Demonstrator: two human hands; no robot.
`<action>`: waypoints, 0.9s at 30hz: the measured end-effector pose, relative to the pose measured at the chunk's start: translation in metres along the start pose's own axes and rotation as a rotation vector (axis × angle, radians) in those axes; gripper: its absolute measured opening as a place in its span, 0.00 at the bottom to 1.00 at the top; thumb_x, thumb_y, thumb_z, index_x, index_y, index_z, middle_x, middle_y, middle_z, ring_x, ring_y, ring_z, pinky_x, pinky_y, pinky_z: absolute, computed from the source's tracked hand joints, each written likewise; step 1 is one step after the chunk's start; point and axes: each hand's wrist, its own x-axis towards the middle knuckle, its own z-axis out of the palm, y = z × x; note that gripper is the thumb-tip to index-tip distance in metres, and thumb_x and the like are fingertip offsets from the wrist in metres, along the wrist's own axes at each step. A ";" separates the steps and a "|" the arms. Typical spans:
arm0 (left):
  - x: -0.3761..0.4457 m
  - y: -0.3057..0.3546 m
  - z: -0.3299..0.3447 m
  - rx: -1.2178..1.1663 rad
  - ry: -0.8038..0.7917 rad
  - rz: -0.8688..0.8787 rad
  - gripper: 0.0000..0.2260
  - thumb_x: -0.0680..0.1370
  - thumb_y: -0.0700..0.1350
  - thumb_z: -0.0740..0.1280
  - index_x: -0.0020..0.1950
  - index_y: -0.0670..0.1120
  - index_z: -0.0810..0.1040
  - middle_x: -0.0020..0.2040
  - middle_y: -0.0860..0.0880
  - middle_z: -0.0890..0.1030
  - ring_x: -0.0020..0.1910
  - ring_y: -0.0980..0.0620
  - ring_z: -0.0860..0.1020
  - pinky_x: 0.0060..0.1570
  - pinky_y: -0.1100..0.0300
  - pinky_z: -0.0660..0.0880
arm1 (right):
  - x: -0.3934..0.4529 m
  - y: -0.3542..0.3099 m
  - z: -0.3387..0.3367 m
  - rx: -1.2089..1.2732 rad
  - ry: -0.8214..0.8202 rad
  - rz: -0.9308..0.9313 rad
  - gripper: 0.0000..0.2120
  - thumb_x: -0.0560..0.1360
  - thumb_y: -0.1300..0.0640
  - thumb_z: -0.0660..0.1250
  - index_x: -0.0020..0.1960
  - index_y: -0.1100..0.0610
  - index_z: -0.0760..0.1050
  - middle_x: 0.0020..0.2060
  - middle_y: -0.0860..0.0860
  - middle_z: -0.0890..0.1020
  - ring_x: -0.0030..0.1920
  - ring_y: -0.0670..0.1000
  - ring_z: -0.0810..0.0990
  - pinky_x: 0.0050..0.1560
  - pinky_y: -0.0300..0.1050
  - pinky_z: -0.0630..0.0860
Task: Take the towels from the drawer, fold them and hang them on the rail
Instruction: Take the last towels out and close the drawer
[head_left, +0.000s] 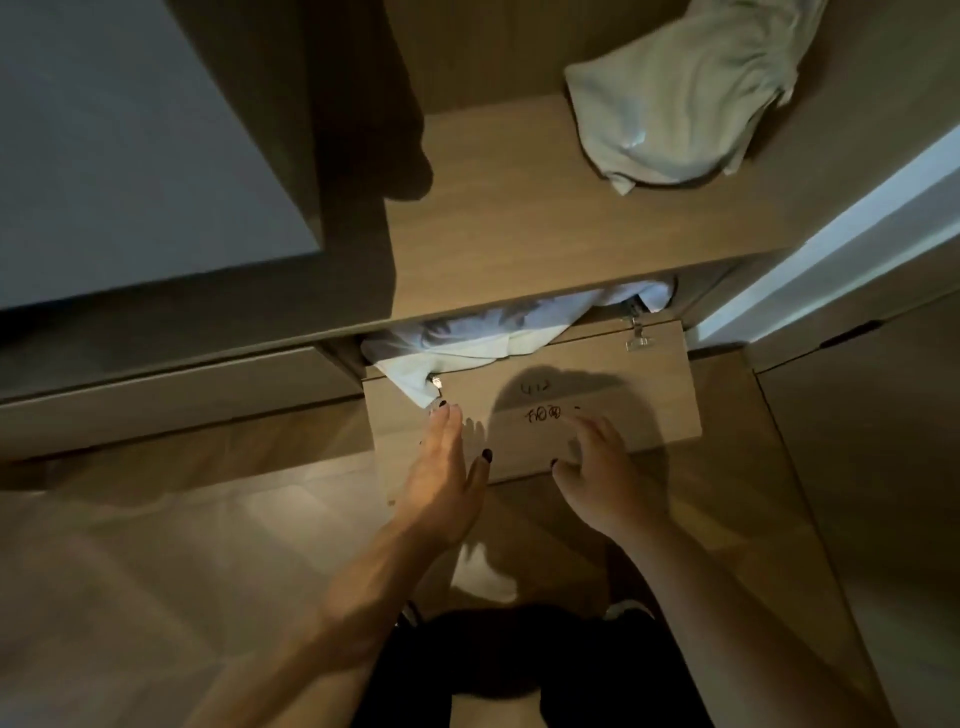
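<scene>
Black-clad legs (519, 670) at bottom edge, white shoe (480, 571) on the wooden floor (156, 545). Both hands over the drawer front (623, 374) – left hand (441, 483) flat, fingers straight, holding nothing; right hand (602, 467) fingers loosely bent, touching the panel. White towels (483, 338) bunched in the barely open drawer, one corner spilling over its edge. Another pale towel (680, 98) crumpled on the shelf (519, 234) above.
</scene>
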 end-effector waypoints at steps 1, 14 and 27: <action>0.007 -0.006 0.003 0.023 -0.002 0.019 0.30 0.84 0.51 0.56 0.81 0.45 0.47 0.82 0.48 0.46 0.80 0.53 0.43 0.72 0.66 0.39 | 0.009 0.005 -0.001 -0.031 0.001 -0.028 0.27 0.78 0.56 0.65 0.75 0.53 0.62 0.73 0.49 0.62 0.72 0.50 0.63 0.67 0.44 0.65; 0.186 -0.122 0.089 0.559 0.027 0.371 0.28 0.84 0.50 0.55 0.80 0.42 0.51 0.81 0.42 0.48 0.80 0.46 0.47 0.78 0.53 0.47 | 0.195 0.119 0.057 -0.287 0.142 -0.076 0.23 0.77 0.60 0.66 0.71 0.56 0.69 0.71 0.53 0.67 0.70 0.53 0.67 0.70 0.50 0.68; 0.258 -0.144 0.070 0.614 0.383 -0.075 0.20 0.83 0.55 0.53 0.74 0.55 0.69 0.76 0.36 0.59 0.75 0.35 0.54 0.73 0.45 0.54 | 0.265 0.087 0.077 -0.434 0.183 -0.260 0.22 0.75 0.58 0.67 0.68 0.57 0.70 0.64 0.54 0.67 0.64 0.56 0.68 0.64 0.52 0.71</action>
